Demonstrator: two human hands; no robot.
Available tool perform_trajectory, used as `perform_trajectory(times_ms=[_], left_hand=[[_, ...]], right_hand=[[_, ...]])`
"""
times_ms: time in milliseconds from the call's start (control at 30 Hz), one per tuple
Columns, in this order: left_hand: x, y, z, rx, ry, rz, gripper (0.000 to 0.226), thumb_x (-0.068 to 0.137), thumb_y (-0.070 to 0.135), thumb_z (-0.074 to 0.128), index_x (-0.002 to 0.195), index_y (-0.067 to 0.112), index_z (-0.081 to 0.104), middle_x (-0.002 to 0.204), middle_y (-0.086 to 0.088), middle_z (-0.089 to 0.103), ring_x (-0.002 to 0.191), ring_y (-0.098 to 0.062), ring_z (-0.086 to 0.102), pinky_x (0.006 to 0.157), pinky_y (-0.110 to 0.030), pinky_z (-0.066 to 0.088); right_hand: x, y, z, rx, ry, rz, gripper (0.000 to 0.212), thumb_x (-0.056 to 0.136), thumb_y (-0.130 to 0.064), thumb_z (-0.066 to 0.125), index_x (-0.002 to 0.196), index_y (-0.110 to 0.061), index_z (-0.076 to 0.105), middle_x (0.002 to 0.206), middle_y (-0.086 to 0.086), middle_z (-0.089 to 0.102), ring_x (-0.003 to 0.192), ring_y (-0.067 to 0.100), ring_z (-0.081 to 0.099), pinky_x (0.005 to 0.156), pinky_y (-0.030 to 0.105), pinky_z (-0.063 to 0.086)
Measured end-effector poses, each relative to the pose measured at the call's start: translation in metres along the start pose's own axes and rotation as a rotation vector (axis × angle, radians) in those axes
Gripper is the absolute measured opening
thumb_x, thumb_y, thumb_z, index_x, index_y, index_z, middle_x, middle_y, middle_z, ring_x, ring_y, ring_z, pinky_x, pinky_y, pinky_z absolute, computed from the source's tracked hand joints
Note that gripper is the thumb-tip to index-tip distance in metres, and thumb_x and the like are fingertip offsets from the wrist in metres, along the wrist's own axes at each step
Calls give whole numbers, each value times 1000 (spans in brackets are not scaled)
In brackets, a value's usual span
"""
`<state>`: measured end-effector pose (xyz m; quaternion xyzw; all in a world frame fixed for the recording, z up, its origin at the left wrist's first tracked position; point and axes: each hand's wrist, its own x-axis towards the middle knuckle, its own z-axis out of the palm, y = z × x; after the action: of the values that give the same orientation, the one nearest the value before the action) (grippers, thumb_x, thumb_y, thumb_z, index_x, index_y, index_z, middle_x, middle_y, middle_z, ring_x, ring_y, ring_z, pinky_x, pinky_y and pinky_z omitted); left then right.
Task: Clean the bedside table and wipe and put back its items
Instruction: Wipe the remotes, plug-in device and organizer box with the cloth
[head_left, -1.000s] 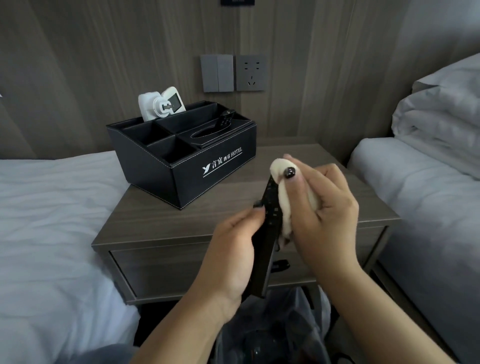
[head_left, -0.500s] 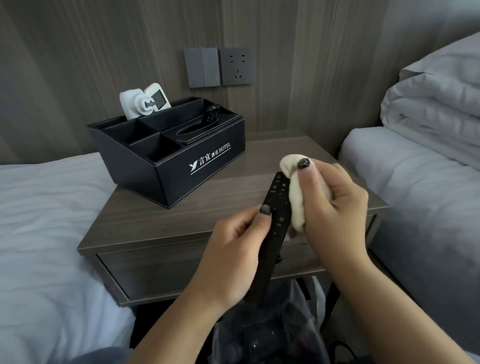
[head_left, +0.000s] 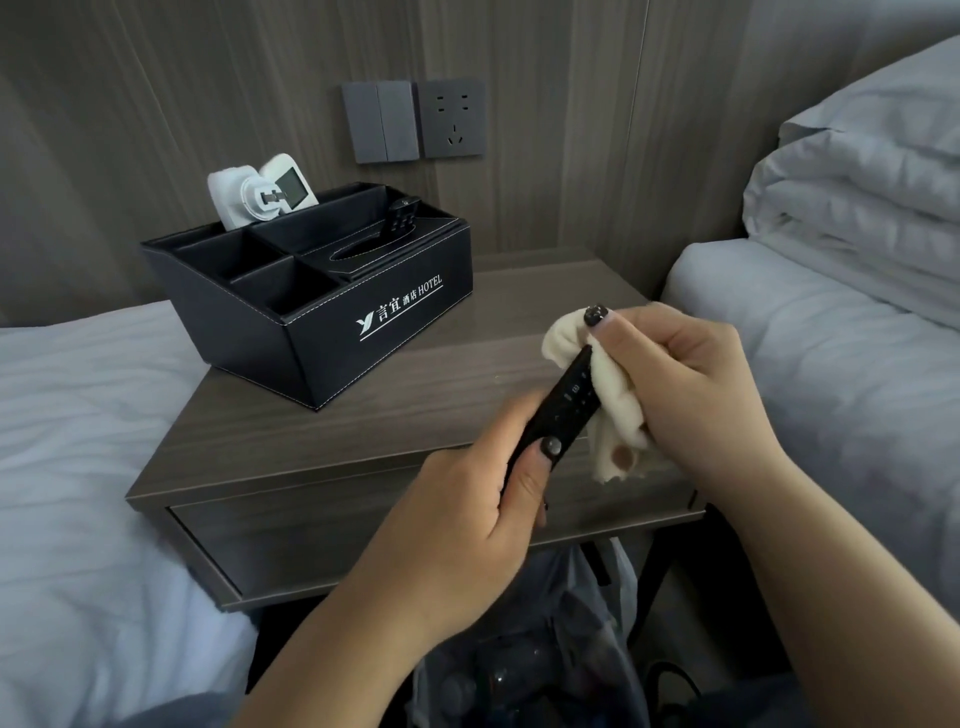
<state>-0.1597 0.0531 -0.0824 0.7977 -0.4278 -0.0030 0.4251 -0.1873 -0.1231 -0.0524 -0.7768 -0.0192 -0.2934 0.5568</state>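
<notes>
Bedside table (head_left: 415, 415), black organizer (head_left: 332, 312) aboard

A hotel bedroom: "HOTEL" organiser box (head_left: 332, 312) (black), bedside table (head_left: 322, 441) between white beds (head_left: 78, 467).

We are holding both forearms up from the lower edge, converging toward twelve o'clock. Our left hand (head_left: 467, 514) is gripping the lower half of a black remote (head_left: 558, 415), thumb lying along its face and pointing to one o'clock. Our right hand (head_left: 691, 395), at two o'clock from the left, is pinching a cream cloth (head_left: 613, 395) against the remote's upper end, thumb on top.
</notes>
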Motion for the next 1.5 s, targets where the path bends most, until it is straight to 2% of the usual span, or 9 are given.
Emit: perform_trajectory(times_ms=[133, 367, 567, 667, 833, 1000, 1133, 1267, 1500], left_hand=[[-1, -3, -1, 154, 54, 92, 37, 101, 43, 28, 136, 54, 30, 64, 5, 57, 51, -15, 55, 48, -35, 45], [-1, -3, 2, -46, 111, 83, 34, 100, 47, 31, 131, 54, 41, 63, -5, 56, 47, -21, 55, 48, -42, 46], [3, 1, -2, -400, 248, -76, 30, 96, 49, 34, 106, 41, 61, 66, -6, 61, 48, -18, 56, 50, -27, 47], [3, -1, 2, -513, 221, -208, 45, 91, 55, 31, 80, 23, 60, 67, -5, 64, 49, -15, 56, 48, -23, 44], [4, 9, 8, -686, 119, -269, 42, 94, 51, 35, 75, 25, 62, 66, -5, 62, 52, -17, 53, 47, -24, 42], [3, 9, 6, -503, 120, -195, 33, 97, 53, 32, 98, 49, 64, 68, -7, 60, 57, -11, 54, 53, -22, 44], [0, 6, -1, -132, 206, -151, 40, 95, 51, 32, 130, 54, 49, 70, 17, 62, 62, -7, 57, 54, -19, 41], [-2, -2, -2, 186, 268, -99, 40, 99, 50, 27, 135, 47, 45, 70, 17, 54, 64, -4, 51, 55, -23, 36], [-2, 3, 1, 153, 291, -153, 37, 95, 52, 31, 122, 41, 55, 96, 18, 60, 88, 2, 56, 69, -13, 41]], right_hand=[[1, -1, -3, -37, -11, -122, 61, 101, -21, 45, 46, -42, 60, 38, 0, 53, 65, 31, 58, 81, 54, 47], [2, 16, -5, -19, 37, 38, 52, 92, -30, 52, 42, -17, 51, 51, 9, 50, 55, 25, 51, 64, 45, 43], [5, 26, -3, -164, 302, 92, 48, 89, -33, 50, 42, -26, 49, 57, 13, 57, 69, 32, 62, 89, 37, 49], [-5, 7, 6, -176, 363, -124, 29, 96, -27, 53, 71, -27, 68, 69, 19, 60, 81, 11, 59, 79, 11, 42], [-13, 6, 30, -274, 317, -290, 25, 92, -21, 61, 116, -16, 68, 95, -1, 49, 88, -1, 49, 83, 8, 40], [-7, 9, 32, -260, 391, -237, 18, 92, -23, 60, 107, -20, 70, 100, -2, 46, 93, -9, 46, 84, 4, 36], [-10, 7, 34, -380, 329, -497, 16, 89, -7, 63, 103, -5, 72, 101, 9, 47, 89, -4, 50, 79, 13, 43], [-10, 9, 36, -433, 222, -548, 15, 91, -7, 62, 101, -6, 73, 106, 6, 45, 77, 14, 57, 68, 24, 49], [-5, 8, 32, -413, 330, -470, 16, 89, -7, 64, 103, -8, 72, 104, 11, 51, 89, -13, 46, 80, 7, 41]])
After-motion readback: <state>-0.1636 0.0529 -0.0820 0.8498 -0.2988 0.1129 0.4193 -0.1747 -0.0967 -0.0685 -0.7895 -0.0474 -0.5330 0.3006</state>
